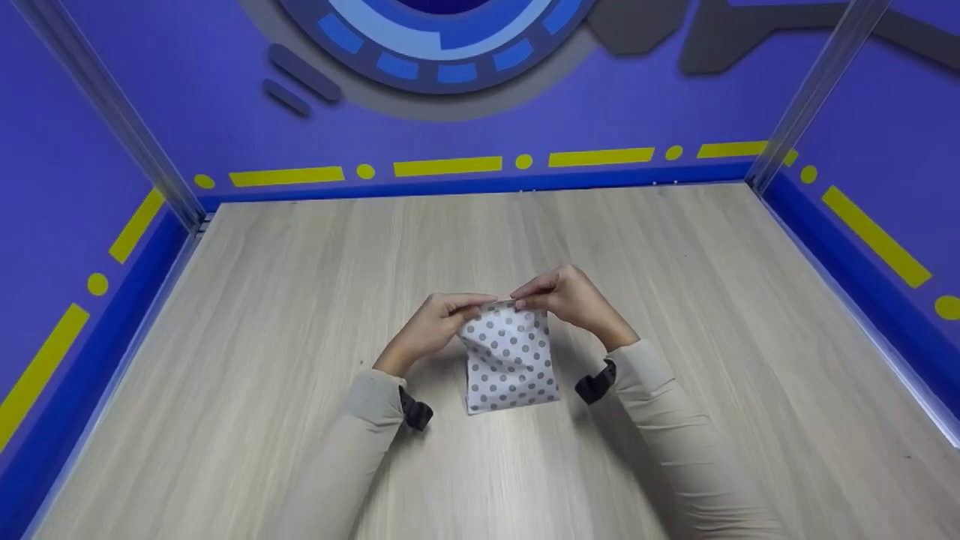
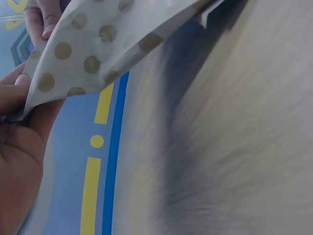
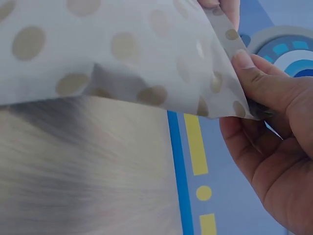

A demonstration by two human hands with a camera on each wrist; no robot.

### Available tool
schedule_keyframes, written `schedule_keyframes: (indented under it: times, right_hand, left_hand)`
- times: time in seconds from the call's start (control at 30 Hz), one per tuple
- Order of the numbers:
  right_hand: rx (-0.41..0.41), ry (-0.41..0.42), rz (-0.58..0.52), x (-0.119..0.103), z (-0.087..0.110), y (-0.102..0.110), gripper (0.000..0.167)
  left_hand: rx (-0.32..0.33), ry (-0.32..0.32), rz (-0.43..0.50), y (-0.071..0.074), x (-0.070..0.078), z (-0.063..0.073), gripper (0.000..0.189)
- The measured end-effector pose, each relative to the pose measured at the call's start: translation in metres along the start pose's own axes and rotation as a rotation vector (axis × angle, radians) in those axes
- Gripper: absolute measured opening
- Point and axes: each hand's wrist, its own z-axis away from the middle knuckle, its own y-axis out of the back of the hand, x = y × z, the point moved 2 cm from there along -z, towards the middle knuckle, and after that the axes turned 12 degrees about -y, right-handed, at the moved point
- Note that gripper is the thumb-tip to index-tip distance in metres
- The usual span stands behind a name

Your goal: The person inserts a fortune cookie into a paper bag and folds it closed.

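A flat white paper bag (image 1: 510, 356) with grey polka dots is held up by its far edge in the head view, in front of the person. My left hand (image 1: 435, 324) pinches that edge near its left corner, thumb on the near side. At the right corner my right hand (image 1: 576, 304) pinches the same edge, and the fingertips of both hands come close together. From the left wrist, the bag (image 2: 100, 46) hangs at a slant, raised off the table. The right wrist view shows the bag (image 3: 127, 44) bulging slightly, its corner between thumb and fingers.
Under the hands lies a light wood-grain table (image 1: 300, 262). Blue panels (image 1: 165, 90) with yellow markings wall it in at the back and both sides, with metal posts (image 1: 821, 90) at the back corners. Small black wrist cameras (image 1: 596, 384) sit at both sleeve cuffs.
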Motion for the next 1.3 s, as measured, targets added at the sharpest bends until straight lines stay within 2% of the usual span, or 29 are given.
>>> schedule_keyframes:
  times: [0.1,0.33,0.4,0.5,0.6,0.67,0.73,0.83,0.93,1.03,1.2,1.3]
  right_hand:
    - [-0.026,0.002,0.012,0.001,0.001,0.002,0.02]
    - [-0.067,0.017,0.054,0.005,0.002,0.002,0.019]
    - [-0.059,0.019,0.048,0.007,0.002,0.002,0.017]
    - [-0.041,0.009,0.027,0.009,0.001,0.002,0.017]
    - [-0.018,-0.028,0.0,0.011,0.0,0.002,0.017]
    - [-0.005,-0.062,-0.03,0.013,0.0,0.003,0.018]
    - [0.018,-0.101,-0.054,0.014,-0.001,0.004,0.017]
    - [0.043,-0.142,-0.09,0.018,0.0,0.004,0.018]
    - [0.055,-0.152,-0.101,0.021,0.0,0.006,0.019]
    - [0.03,-0.142,-0.109,0.023,0.001,0.008,0.021]
    - [-0.03,-0.155,-0.121,0.025,0.002,0.012,0.024]
    - [-0.021,-0.187,-0.135,0.027,0.002,0.013,0.023]
  left_hand:
    - [-0.013,-0.012,-0.006,0.002,-0.003,0.001,0.03]
    - [0.054,0.033,-0.008,0.006,-0.012,0.004,0.028]
    - [0.092,0.058,-0.011,0.006,-0.014,0.004,0.025]
    - [0.187,0.097,-0.018,0.008,-0.015,0.004,0.022]
    - [0.282,0.125,-0.029,0.01,-0.017,0.005,0.018]
    - [0.312,0.143,-0.02,0.011,-0.018,0.006,0.015]
    - [0.309,0.148,-0.003,0.012,-0.019,0.007,0.013]
    - [0.261,0.129,0.031,0.011,-0.018,0.007,0.013]
    - [0.216,0.106,0.049,0.011,-0.018,0.007,0.018]
    - [0.198,0.107,0.052,0.01,-0.018,0.006,0.02]
    - [0.212,0.123,0.029,0.007,-0.021,0.006,0.019]
    - [0.267,0.145,0.019,0.007,-0.022,0.005,0.016]
